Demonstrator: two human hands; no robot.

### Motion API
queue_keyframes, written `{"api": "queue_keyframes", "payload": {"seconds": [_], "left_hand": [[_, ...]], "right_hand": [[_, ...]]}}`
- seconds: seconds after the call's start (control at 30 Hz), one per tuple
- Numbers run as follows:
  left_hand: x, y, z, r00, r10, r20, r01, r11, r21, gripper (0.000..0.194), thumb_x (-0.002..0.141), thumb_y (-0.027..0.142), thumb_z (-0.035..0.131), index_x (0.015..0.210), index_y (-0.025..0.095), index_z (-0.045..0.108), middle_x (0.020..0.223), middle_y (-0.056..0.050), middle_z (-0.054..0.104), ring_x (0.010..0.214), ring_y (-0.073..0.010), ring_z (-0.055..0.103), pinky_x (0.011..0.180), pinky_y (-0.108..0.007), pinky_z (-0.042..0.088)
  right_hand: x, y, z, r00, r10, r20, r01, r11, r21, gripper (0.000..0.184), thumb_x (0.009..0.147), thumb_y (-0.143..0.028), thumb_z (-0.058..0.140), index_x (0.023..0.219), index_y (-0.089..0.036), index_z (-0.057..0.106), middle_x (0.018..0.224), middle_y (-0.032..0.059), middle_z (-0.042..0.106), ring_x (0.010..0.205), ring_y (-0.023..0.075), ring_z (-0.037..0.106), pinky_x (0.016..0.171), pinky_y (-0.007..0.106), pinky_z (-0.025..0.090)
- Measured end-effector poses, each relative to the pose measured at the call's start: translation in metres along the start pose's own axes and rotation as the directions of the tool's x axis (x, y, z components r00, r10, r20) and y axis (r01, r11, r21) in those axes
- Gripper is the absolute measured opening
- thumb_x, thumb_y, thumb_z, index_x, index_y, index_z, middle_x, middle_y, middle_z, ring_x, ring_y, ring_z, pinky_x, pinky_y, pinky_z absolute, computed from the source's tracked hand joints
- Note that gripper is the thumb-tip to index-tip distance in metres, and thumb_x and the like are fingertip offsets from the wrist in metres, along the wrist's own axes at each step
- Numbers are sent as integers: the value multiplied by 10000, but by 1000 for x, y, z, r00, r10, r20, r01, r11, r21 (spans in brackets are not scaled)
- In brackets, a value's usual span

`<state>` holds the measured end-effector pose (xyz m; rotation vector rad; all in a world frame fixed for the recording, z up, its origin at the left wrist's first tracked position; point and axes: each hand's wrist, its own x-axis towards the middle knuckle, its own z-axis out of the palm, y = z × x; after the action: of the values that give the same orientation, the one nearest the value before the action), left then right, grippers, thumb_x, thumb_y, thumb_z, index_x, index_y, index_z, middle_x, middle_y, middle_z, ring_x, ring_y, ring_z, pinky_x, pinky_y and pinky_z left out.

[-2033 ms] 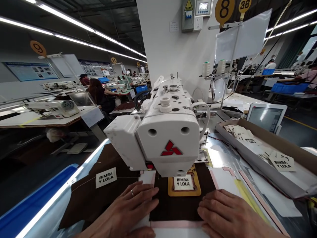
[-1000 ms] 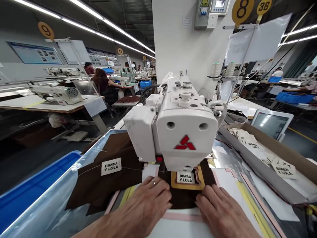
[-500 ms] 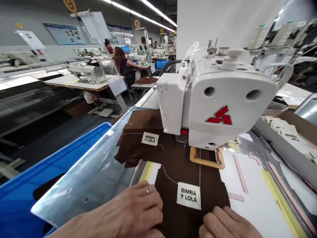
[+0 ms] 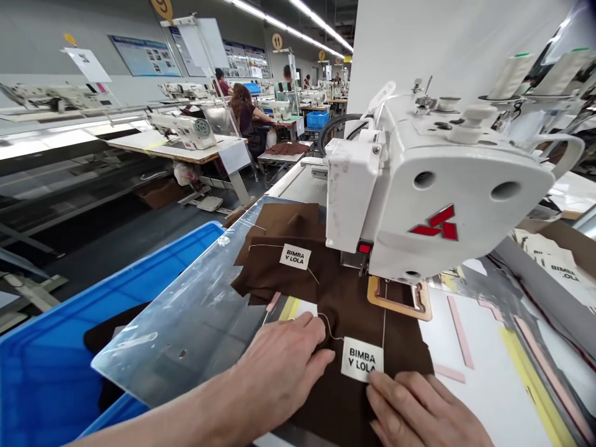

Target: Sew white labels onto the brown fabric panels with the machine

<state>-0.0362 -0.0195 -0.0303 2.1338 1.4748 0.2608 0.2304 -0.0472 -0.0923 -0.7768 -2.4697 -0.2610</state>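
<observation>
Handling the brown cloth [image 4: 349, 292], inward from the bench's [image 4: 195, 310] left edge, seems the current step. The left hand [image 4: 288, 354] curls at it, the right hand [image 4: 419, 406] touches its label [image 4: 361, 355]; grips unclear. The next move calls for minding the thread [image 4: 384, 329].

Left of the white pillar [image 4: 442, 43], strip lights [image 4: 321, 25] run along the ceiling and a round yellow sign [image 4: 277, 41] reads 11. Near the pillar's left edge, lower down, sits a blue crate [image 4: 317, 119]; farther left of the pillar, a seated person [image 4: 243, 112] wears a dark top. Well left of the pillar stands a pale-topped table [image 4: 126, 141]
</observation>
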Motion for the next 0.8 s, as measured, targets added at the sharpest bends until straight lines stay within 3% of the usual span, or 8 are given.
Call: {"api": "queue_keyframes", "payload": {"seconds": [0.1, 0.2, 0.27, 0.33, 0.4, 0.47, 0.63, 0.8], "left_hand": [[8, 6, -8, 998, 10, 59, -6, 998, -68, 227, 1010, 283, 484, 795, 214, 481, 776, 7, 558, 658, -179, 511, 610, -301, 322], [13, 9, -16, 980, -127, 155, 178, 906, -384, 280, 976, 421, 552, 795, 216, 494, 683, 40, 463, 603, -149, 456, 541, -250, 326], [14, 10, -17, 931, -258, 258, 365, 641, -675, 304, 892, 503, 645, 878, 216, 547, 706, 39, 494, 637, -156, 504, 574, -238, 399], [12, 10, -15, 879, -349, 324, 444, 354, -823, 377, 814, 518, 741, 985, 212, 600, 808, 6, 606, 752, -189, 604, 685, -273, 498], [11, 10, -15, 861, -365, 354, 450, 225, -864, 412, 809, 515, 799, 1035, 203, 652, 928, -38, 686, 876, -217, 665, 794, -304, 540], [10, 11, -17, 863, -291, 413, 480, 221, -849, 408, 842, 521, 813, 1029, 177, 699, 979, -77, 728, 945, -242, 697, 852, -321, 552], [20, 20, -18, 822, -191, 537, 563, 412, -717, 458, 810, 525, 828, 1025, 125, 768, 1035, -124, 770, 977, -284, 719, 861, -340, 552], [28, 20, -11, 842, -187, 505, 519, 531, -670, 223, 810, 348, 775, 845, 131, 736, 799, -32, 701, 708, -172, 607, 658, -253, 453]], "right_hand": [[-2, -3, 3, 999, 12, -32, -13, 1000, -2, 185, 1077, -242, 580, 1119, -207, 757, 1104, 58, 810, 790, 170, 726, 685, 276, 563], [-7, -5, 10, 999, 20, -28, -20, 1000, 16, 159, 1044, -225, 634, 1152, -237, 751, 1146, 48, 804, 854, 178, 740, 710, 268, 561], [-9, -6, 16, 999, 40, -21, -39, 999, 32, 181, 1038, -205, 626, 1166, -247, 746, 1148, 42, 803, 880, 184, 743, 702, 268, 556], [-10, -8, 21, 998, 55, -40, -53, 998, 44, 186, 1049, -200, 597, 1149, -246, 747, 1138, 37, 804, 885, 183, 740, 692, 270, 546], [-7, -10, 22, 996, 55, -70, -52, 998, 39, 183, 1064, -204, 577, 1117, -238, 749, 1138, 35, 802, 885, 179, 731, 704, 273, 537], [-3, -11, 22, 994, 50, -97, -49, 999, 22, 178, 1071, -207, 574, 1092, -225, 750, 1143, 37, 802, 877, 178, 719, 718, 278, 530], [5, -13, 16, 985, 57, -160, -55, 998, 16, 174, 1067, -196, 573, 1049, -219, 745, 1117, 29, 807, 852, 184, 698, 705, 298, 518], [5, -13, 16, 986, 39, -164, -37, 999, 21, 165, 1073, -207, 575, 1016, -229, 729, 1105, 10, 808, 862, 179, 695, 720, 304, 526]]}}
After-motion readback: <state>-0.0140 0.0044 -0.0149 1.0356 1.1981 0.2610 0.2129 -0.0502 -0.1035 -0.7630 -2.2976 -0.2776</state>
